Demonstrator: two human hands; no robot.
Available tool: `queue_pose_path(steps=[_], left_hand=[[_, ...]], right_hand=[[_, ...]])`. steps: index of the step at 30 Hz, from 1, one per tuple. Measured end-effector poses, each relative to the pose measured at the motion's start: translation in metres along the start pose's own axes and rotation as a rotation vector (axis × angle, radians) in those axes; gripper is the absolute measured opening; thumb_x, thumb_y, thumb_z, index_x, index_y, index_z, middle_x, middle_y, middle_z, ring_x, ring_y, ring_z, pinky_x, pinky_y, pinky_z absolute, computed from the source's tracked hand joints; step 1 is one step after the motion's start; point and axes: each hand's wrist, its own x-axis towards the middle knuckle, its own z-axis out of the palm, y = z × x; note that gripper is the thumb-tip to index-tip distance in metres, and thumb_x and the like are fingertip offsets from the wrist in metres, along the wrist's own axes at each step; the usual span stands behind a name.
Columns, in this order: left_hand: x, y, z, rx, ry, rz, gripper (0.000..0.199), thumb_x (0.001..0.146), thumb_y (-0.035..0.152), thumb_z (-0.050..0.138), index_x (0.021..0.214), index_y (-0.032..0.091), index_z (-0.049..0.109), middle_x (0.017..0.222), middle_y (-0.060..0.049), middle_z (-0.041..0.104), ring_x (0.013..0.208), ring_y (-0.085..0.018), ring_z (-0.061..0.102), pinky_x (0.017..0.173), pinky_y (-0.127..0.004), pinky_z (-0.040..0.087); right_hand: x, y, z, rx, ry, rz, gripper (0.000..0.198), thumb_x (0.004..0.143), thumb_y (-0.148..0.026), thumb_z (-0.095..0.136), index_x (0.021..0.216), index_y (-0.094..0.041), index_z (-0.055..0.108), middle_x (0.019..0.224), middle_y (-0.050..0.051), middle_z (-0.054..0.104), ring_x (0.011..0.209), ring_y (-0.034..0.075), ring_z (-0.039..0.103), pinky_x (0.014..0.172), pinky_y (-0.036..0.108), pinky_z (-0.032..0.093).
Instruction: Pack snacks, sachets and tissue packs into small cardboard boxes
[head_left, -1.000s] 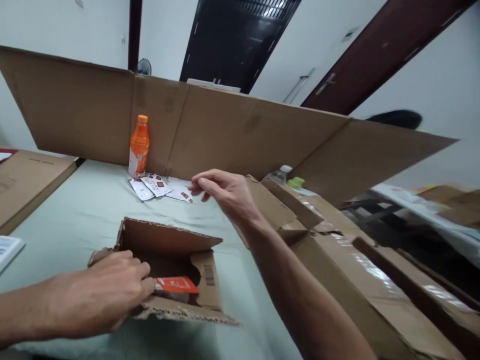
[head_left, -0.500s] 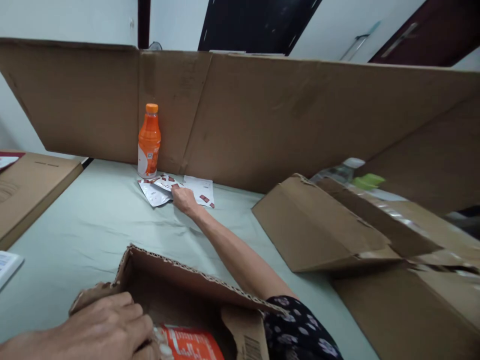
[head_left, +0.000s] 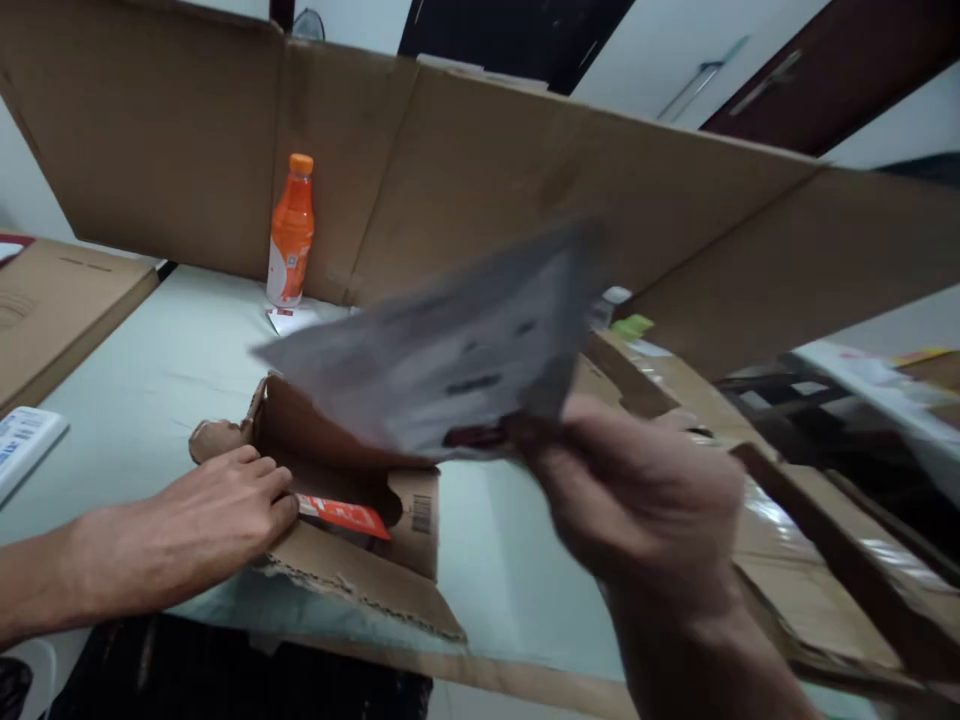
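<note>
My right hand (head_left: 637,490) pinches the corner of a silvery-white flat packet (head_left: 450,350), raised in front of me and smeared by motion. The packet hides part of a small open cardboard box (head_left: 360,580) below it. My left hand (head_left: 225,495) has its fingers curled over the left side of that box and grips it. Inside the box lies an orange-red packet (head_left: 349,515), partly hidden by the front flap. At the back, a piece of white packet (head_left: 292,320) shows on the table by an orange bottle (head_left: 291,240).
A tall cardboard panel (head_left: 480,160) stands along the back of the table. Opened cardboard boxes (head_left: 810,590) fill the right side. To the left are a flat brown box (head_left: 67,310) and a white object with print (head_left: 30,445). The table's front edge (head_left: 480,665) shows below.
My right hand has lifted the packet off the table by the bottle and brought it toward me, to the right. My left hand still grips the box. The view has tilted down.
</note>
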Motion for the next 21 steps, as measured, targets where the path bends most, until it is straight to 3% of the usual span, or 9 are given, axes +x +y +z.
queue_pose_path(steps=[2,4,8,10,13,15,18,20,21], left_hand=[[-0.003,0.004,0.004,-0.009,0.059,-0.012,0.031,0.09,-0.004,0.05,0.1,0.021,0.064,0.107,-0.005,0.063,0.099,-0.021,0.057,0.093,-0.034,0.047],[-0.005,0.009,0.007,0.021,0.117,-0.064,0.032,0.086,-0.005,0.05,0.097,0.021,0.066,0.109,-0.007,0.062,0.102,-0.023,0.055,0.09,-0.036,0.049],[-0.007,0.019,0.012,0.167,0.214,-0.18,0.03,0.072,-0.005,0.056,0.085,0.018,0.069,0.097,-0.009,0.061,0.092,-0.027,0.054,0.08,-0.042,0.052],[-0.007,0.02,0.015,0.199,0.291,-0.139,0.032,0.068,-0.004,0.058,0.088,0.017,0.071,0.116,-0.013,0.063,0.113,-0.033,0.054,0.094,-0.049,0.052],[-0.007,0.016,0.017,0.158,0.324,-0.079,0.032,0.066,-0.003,0.059,0.09,0.016,0.069,0.152,-0.016,0.048,0.142,-0.039,0.038,0.115,-0.057,0.039],[-0.007,0.012,0.016,0.064,0.211,-0.075,0.033,0.067,-0.003,0.059,0.093,0.017,0.068,0.143,-0.015,0.055,0.135,-0.036,0.046,0.114,-0.056,0.04],[-0.004,0.007,0.013,-0.065,0.021,-0.093,0.033,0.072,0.002,0.062,0.101,0.018,0.065,0.113,-0.01,0.066,0.11,-0.03,0.059,0.108,-0.052,0.046],[-0.002,0.005,0.01,-0.111,-0.035,-0.1,0.033,0.074,0.005,0.065,0.104,0.019,0.063,0.111,-0.01,0.066,0.105,-0.029,0.059,0.105,-0.05,0.048],[-0.001,0.004,0.01,-0.127,-0.05,-0.097,0.034,0.076,0.007,0.066,0.107,0.019,0.063,0.113,-0.01,0.065,0.106,-0.029,0.059,0.103,-0.049,0.049]], right_hand=[[-0.01,-0.017,0.005,-0.108,-0.125,-0.136,0.028,0.092,-0.004,0.057,0.106,-0.025,0.071,0.083,-0.003,0.078,0.063,0.011,0.07,0.06,0.019,0.052],[-0.016,-0.019,0.015,-0.205,-0.243,-0.161,0.029,0.093,-0.003,0.05,0.104,-0.021,0.069,0.083,0.001,0.078,0.064,0.013,0.07,0.061,0.021,0.051],[-0.02,-0.006,0.043,-0.365,-0.519,0.031,0.025,0.088,-0.004,0.047,0.09,-0.019,0.067,0.076,0.003,0.074,0.062,0.016,0.065,0.057,0.025,0.043],[-0.022,0.0,0.058,-0.367,-0.703,0.16,0.023,0.087,-0.005,0.051,0.089,-0.019,0.068,0.08,0.005,0.075,0.068,0.017,0.067,0.06,0.025,0.042],[-0.025,0.002,0.07,-0.28,-0.927,0.225,0.019,0.09,-0.011,0.056,0.095,-0.019,0.073,0.089,0.007,0.079,0.075,0.019,0.071,0.063,0.026,0.045],[-0.023,0.004,0.066,-0.163,-0.876,0.168,0.023,0.094,-0.018,0.057,0.108,-0.02,0.075,0.101,0.009,0.081,0.086,0.022,0.075,0.071,0.029,0.052],[-0.002,0.02,0.051,0.004,-0.477,0.135,0.025,0.099,-0.028,0.056,0.111,-0.025,0.077,0.101,0.006,0.082,0.09,0.021,0.076,0.079,0.033,0.059],[0.026,0.047,0.054,0.034,-0.219,0.165,0.024,0.101,-0.033,0.056,0.103,-0.025,0.078,0.093,0.005,0.081,0.085,0.02,0.076,0.078,0.034,0.059],[0.042,0.065,0.063,0.021,-0.154,0.181,0.024,0.1,-0.035,0.057,0.103,-0.024,0.078,0.095,0.005,0.081,0.087,0.021,0.075,0.078,0.035,0.059]])
